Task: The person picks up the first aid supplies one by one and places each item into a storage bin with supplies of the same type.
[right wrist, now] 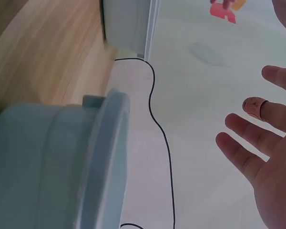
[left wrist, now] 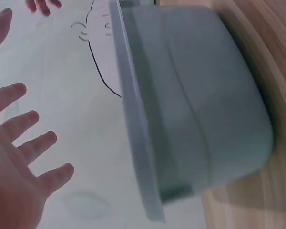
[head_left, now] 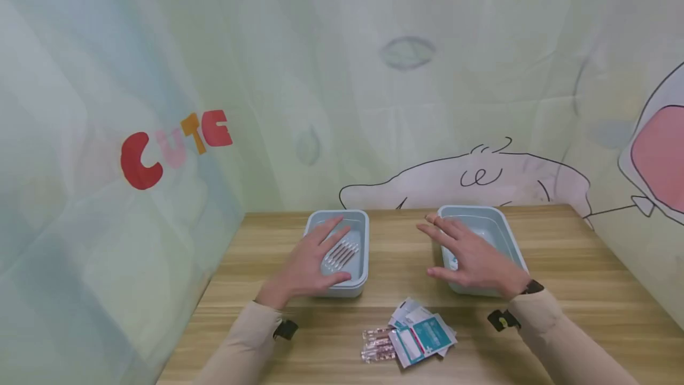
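Observation:
My left hand (head_left: 307,263) hovers over the left light-blue tray (head_left: 366,254), fingers spread and holding nothing. Inside that tray lie several brown-stemmed swabs (head_left: 342,255) in a row, partly covered by the hand. Over the near left part of the right tray (head_left: 510,242) is my right hand (head_left: 475,257), its fingers extended and nothing in them. A brownish band (right wrist: 254,107) wraps one of its fingers close to the tip. Something small, white and teal (head_left: 453,264) shows beside that hand in the right tray. Both wrist views show the palms beside the tray walls, above rim height.
Between the trays and nearer me, several teal-and-white packets (head_left: 424,338) lie overlapping on the wooden table (head_left: 398,254). Brown swabs in clear wrapping (head_left: 377,346) lie at their left. A printed cloth (head_left: 331,88) hangs behind and to the sides of the table.

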Available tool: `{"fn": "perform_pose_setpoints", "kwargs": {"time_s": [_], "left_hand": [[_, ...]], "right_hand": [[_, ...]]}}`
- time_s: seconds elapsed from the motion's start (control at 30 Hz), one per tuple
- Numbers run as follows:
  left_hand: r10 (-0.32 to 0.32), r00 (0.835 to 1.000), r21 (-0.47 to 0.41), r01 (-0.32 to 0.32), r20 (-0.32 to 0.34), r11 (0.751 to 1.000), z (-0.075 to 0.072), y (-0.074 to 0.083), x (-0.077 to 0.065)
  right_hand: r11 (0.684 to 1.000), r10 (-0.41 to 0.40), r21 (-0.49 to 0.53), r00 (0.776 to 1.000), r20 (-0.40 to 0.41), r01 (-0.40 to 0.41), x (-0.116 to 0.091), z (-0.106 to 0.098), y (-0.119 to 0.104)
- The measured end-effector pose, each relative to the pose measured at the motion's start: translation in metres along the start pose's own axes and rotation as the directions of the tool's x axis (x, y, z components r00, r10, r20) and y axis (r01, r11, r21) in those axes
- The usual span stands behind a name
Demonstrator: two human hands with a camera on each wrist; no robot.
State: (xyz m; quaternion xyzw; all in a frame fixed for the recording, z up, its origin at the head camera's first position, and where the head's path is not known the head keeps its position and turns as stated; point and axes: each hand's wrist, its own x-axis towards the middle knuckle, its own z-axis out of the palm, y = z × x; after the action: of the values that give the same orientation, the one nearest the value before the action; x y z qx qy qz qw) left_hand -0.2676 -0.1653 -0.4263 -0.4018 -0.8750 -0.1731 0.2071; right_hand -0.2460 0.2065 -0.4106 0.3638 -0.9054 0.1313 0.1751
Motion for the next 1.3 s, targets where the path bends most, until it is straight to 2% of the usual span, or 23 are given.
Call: {"fn": "perform_pose_setpoints", "kwargs": {"time_s": [0.13,0.37,0.57,0.73,0.87,1.07,1.13,1.3], "left_hand": [[-0.105,0.994,-0.041,0.106,0.026,0.994,-0.003,-0.010,-0.012],[-0.266,0.960,-0.109,0.275,0.090,0.955,0.000,-0.023,-0.031],[-0.353,0.925,-0.126,0.371,0.140,0.920,0.003,-0.032,-0.049],[-0.413,0.897,-0.111,0.432,0.158,0.895,0.004,-0.036,-0.054],[-0.445,0.881,-0.098,0.463,0.163,0.881,0.006,-0.039,-0.059],[-0.504,0.837,-0.069,0.528,0.215,0.847,0.009,-0.041,-0.068],[-0.499,0.839,-0.071,0.524,0.219,0.849,0.010,-0.043,-0.069],[-0.466,0.859,-0.089,0.492,0.213,0.866,0.013,-0.045,-0.070]], "right_hand": [[0.999,-0.009,0.048,0.999,-0.038,0.011,-0.003,0.004,-0.001],[0.997,-0.002,0.075,0.999,-0.044,0.005,-0.008,0.010,-0.003],[0.997,-0.022,0.067,0.997,-0.073,0.027,-0.011,0.015,-0.003],[0.996,-0.039,0.082,0.995,-0.087,0.046,-0.013,0.020,-0.002],[0.994,-0.045,0.095,0.996,-0.075,0.052,-0.016,0.027,-0.006],[0.990,-0.084,0.106,0.995,-0.046,0.088,-0.018,0.040,-0.015],[0.988,-0.090,0.122,0.996,-0.027,0.093,-0.017,0.044,-0.018],[0.984,-0.074,0.167,0.996,0.054,0.064,-0.018,0.053,-0.026]]}}
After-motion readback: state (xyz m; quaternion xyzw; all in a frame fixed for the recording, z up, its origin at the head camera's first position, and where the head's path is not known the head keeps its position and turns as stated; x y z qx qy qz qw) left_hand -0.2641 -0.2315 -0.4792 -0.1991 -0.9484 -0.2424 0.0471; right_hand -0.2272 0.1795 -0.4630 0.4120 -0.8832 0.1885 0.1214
